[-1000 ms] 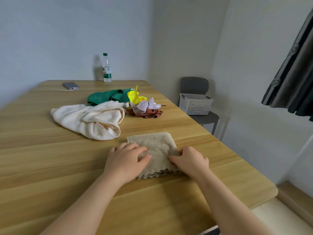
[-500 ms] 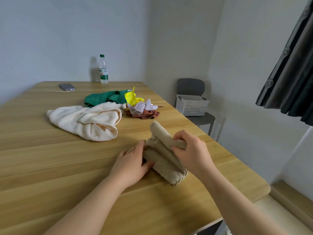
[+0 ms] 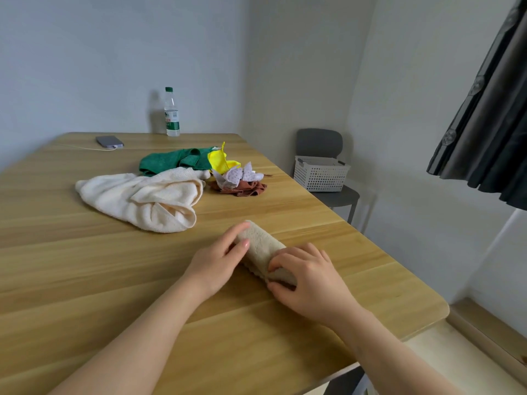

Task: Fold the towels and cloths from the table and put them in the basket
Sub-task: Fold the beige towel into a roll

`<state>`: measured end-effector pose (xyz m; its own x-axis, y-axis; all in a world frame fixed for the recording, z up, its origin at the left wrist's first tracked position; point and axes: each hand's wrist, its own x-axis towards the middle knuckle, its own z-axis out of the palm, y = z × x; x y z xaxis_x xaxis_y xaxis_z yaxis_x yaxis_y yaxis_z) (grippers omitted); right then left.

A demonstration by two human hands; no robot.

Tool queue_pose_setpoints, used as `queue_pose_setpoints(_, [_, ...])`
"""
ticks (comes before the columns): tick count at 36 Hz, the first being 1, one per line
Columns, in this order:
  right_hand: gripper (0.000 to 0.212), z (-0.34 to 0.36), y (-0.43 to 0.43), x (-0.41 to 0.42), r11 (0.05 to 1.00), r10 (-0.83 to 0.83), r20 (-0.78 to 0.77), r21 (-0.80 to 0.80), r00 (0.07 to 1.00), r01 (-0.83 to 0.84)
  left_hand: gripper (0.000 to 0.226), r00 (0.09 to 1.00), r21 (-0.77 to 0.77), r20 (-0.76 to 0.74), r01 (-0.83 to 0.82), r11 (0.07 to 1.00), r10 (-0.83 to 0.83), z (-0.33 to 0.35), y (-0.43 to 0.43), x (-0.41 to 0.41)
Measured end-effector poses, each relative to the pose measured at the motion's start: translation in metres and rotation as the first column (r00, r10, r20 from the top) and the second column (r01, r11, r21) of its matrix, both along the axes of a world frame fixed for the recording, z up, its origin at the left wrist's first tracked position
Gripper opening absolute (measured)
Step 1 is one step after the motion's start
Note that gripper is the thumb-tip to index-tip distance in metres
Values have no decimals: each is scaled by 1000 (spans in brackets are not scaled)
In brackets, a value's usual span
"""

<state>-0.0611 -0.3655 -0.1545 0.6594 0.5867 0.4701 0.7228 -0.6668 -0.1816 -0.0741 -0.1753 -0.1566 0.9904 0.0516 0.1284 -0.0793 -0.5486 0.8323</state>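
Head view. Wooden table, seen from the near side.

- Beige cloth: folded to a narrow strip, lying flat on the table near its right edge, between both hands.
- Left hand: fingers fairly straight, laid against the far part of the strip, thumb touching it. Presses, does not clasp.
- Right hand: fingers curled over the near end of the strip, thumb at its side. It grips that end.
- Further back, in a loose heap: cream towel, green cloth, yellow cloth, pale patterned cloth, brown cloth. All crumpled, none folded.
- White basket: on a grey chair beyond the table's right side, well apart from the hands. Nothing shows above its rim; its inside cannot be made out.
- Bottle and phone at the far edge.

Judgement: early in the job. One cloth nearly folded, not yet in the basket; five pieces left to fold and carry over.
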Motion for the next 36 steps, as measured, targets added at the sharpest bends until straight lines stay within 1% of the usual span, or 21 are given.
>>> queue_pose_setpoints(2, [37,3,-1,1,999,-33,-79,17,996,34,40,1000,28,29,-7,1000,7,1,-3,-2])
queue_pose_setpoints(4, [46,8,-5,0,978,-84,-250,164,965,127,41,999,-50,54,-2,999,5,3,-5,-4])
queue_pose_setpoints(5, [46,11,-6,0,940,-112,-334,269,936,208,40,999,-91,49,-6,996,11,4,-5,-4])
queue_pose_setpoints(7, [42,15,-10,6,805,-120,-498,457,859,377,37,999,-95,29,-17,995,20,5,-6,-4])
queue_pose_setpoints(9, [39,20,-13,14,669,-117,-620,528,776,523,33,1000,21,8,-3,1000,3,3,-7,-3])
queue_pose_setpoints(10, [40,22,-15,17,639,-161,-654,501,739,583,30,1000,97,3,11,995,-11,3,-8,-4])
queue_pose_setpoints(11, [45,22,-18,21,658,-271,-644,418,715,626,28,1000,166,8,20,986,-22,4,-9,-4])
queue_pose_setpoints(12, [50,20,-20,24,697,-430,-566,287,703,657,28,999,230,27,21,973,-28,4,-10,-5])
queue_pose_setpoints(13, [52,17,-21,24,713,-561,-427,186,709,676,29,998,302,58,12,953,-31,4,-12,-5])
queue_pose_setpoints(14, [50,15,-21,23,732,-607,-265,181,750,656,32,995,376,94,-1,927,-37,3,-14,-4])
queue_pose_setpoints(15, [44,15,-20,21,778,-574,-124,227,809,586,35,992,435,120,-9,900,-48,2,-15,-3])
queue_pose_setpoints(17, [31,17,-14,13,900,-377,-44,219,925,377,39,988,509,123,18,860,-94,0,-16,0])
queue_pose_setpoints(19, [43,15,-4,5,977,-214,-128,-16,969,213,38,988,564,76,72,823,-138,-3,-16,3])
queue_pose_setpoints(21, [58,8,1,3,953,-213,-168,-253,963,167,37,988,597,48,90,797,-147,-5,-15,4])
queue_pose_setpoints(22, [59,6,3,1,941,-228,-164,-289,960,175,37,988,612,45,88,786,-146,-4,-14,5])
queue_pose_setpoints(24, [48,4,4,-1,942,-245,-123,-264,962,207,39,988,647,27,100,756,-154,-2,-11,4])
queue_pose_setpoints(27, [32,5,3,1,924,-238,-34,-316,971,215,47,980,670,-24,161,725,-196,4,-11,-3])
queue_pose_setpoints(29, [21,10,-1,2,929,-217,-64,-321,974,186,58,974,684,-29,184,705,-226,6,-12,-7])
queue_pose_setpoints(31, [13,17,-9,2,959,-201,-204,-238,958,151,66,966,703,11,176,690,-257,8,-14,-11])
queue_pose_setpoints(34, [11,26,-23,-1,987,-132,-502,9,854,158,51,957,724,83,134,677,-278,14,-20,-17])
queue_pose_setpoints(36, [11,27,-33,-3,978,-59,-595,127,801,166,43,959,706,111,108,700,-260,18,-24,-21])
